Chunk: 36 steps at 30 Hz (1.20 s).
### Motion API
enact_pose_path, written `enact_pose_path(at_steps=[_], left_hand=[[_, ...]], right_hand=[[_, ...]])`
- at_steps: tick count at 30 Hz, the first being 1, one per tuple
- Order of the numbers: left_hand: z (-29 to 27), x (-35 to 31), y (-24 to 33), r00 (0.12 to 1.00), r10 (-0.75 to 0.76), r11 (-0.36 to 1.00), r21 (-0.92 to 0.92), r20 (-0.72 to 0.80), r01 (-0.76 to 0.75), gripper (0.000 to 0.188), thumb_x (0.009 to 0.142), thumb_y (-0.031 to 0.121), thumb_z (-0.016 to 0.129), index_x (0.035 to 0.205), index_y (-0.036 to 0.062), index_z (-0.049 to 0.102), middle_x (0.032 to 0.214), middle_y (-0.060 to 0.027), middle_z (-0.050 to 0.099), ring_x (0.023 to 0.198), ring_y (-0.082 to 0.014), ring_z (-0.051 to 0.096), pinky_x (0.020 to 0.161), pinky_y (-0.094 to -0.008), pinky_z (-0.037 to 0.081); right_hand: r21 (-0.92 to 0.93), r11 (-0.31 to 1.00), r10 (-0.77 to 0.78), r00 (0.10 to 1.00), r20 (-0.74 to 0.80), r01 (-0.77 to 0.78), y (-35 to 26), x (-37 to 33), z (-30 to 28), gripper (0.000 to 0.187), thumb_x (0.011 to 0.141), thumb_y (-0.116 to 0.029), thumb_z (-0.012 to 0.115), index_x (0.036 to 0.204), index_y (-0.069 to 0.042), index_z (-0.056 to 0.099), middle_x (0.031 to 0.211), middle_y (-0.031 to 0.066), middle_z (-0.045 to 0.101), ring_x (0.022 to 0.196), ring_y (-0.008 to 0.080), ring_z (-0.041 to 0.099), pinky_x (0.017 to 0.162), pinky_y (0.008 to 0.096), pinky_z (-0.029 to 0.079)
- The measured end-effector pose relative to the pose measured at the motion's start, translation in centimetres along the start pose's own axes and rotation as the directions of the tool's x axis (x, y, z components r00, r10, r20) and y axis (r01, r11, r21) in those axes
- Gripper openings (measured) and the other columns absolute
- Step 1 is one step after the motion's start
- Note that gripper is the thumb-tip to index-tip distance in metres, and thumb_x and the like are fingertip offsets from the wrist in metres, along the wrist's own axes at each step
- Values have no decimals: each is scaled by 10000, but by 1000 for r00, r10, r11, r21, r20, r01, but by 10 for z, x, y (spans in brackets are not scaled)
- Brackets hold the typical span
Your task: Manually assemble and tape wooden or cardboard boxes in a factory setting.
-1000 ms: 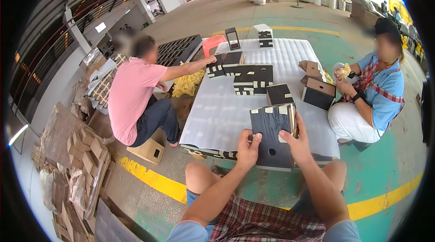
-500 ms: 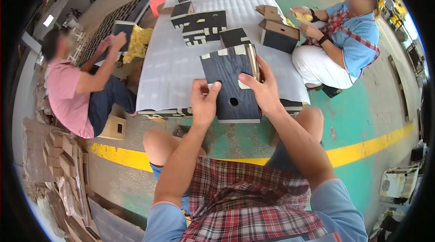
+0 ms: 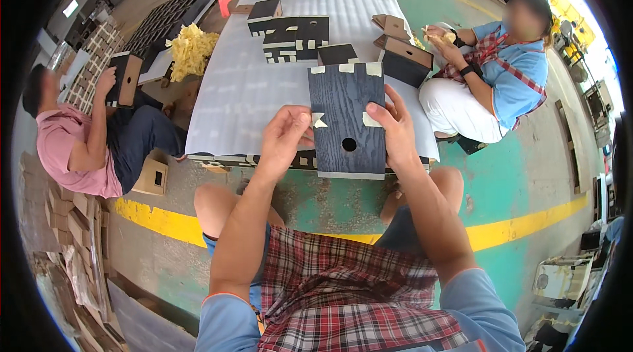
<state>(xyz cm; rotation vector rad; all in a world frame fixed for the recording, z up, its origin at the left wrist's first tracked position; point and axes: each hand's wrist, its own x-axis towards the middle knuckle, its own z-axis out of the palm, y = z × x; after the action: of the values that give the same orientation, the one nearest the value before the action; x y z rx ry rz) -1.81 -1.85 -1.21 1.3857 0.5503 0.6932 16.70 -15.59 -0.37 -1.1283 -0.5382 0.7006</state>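
Observation:
A dark wood-grain box [image 3: 349,98] is held up before me, its front panel with a round hole low on it. Pale tape pieces sit along its top edge and at both sides. My right hand [image 3: 397,129] grips the right edge, thumb on the front near a tape piece. My left hand [image 3: 285,136] is closed at the left edge, thumb and finger pinched beside a strip of masking tape [image 3: 320,120]; its fingertips partly hide what they hold.
Beyond the box, a white-covered table [image 3: 231,101] carries several black boxes [image 3: 297,35]. A person in pink [image 3: 76,134] at left handles a dark box near a yellow tape heap [image 3: 191,52]. Another person in blue [image 3: 504,68] sits at right. Cardboard pieces [image 3: 76,227] lie lower left.
The box has turned to face me more squarely. My left thumb has left its front and the hand has moved to its left edge. The person at left has raised a dark box.

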Motion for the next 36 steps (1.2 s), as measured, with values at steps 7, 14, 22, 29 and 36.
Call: enact_pose_path(at_steps=[7,14,22,29,36], left_hand=[[8,0,-7,984,-99,977,175,-150,125,160,980,205,615,957,82,515,833,9,546,715,-81,505,582,-268,455],[3,-5,-15,985,-94,985,133,-145,114,69,933,84,586,930,89,517,852,2,544,726,-90,512,596,-265,462],[1,1,-25,991,-19,997,67,-133,28,23,943,102,532,956,93,549,839,8,541,717,-100,532,615,-287,506],[2,-2,-58,968,141,977,189,-208,-102,184,969,178,723,996,112,554,890,54,508,829,-63,464,737,-241,407],[-4,-6,-47,983,173,969,187,-53,-161,130,1014,163,650,1040,88,547,890,38,541,785,-45,487,657,-213,380]], right_hand=[[-49,998,-47,998,49,49,13,-3,6,935,796,-189,860,1530,90,351,1367,192,556,1229,237,557,1040,341,455],[-304,942,-139,990,32,142,15,-9,11,1015,769,-298,905,1518,105,350,1460,221,501,1338,268,502,1105,349,420],[-196,973,-121,992,22,123,9,-4,7,1007,772,-258,903,1515,114,333,1448,218,512,1324,268,516,1101,359,435],[-383,921,-94,994,-57,65,23,-4,-2,1026,752,-401,888,1515,69,387,1445,218,533,1335,295,512,1129,377,410],[-285,958,-40,997,-70,19,-2,-23,-10,967,727,-397,839,1481,43,423,1384,264,561,1307,353,543,1111,385,409]])
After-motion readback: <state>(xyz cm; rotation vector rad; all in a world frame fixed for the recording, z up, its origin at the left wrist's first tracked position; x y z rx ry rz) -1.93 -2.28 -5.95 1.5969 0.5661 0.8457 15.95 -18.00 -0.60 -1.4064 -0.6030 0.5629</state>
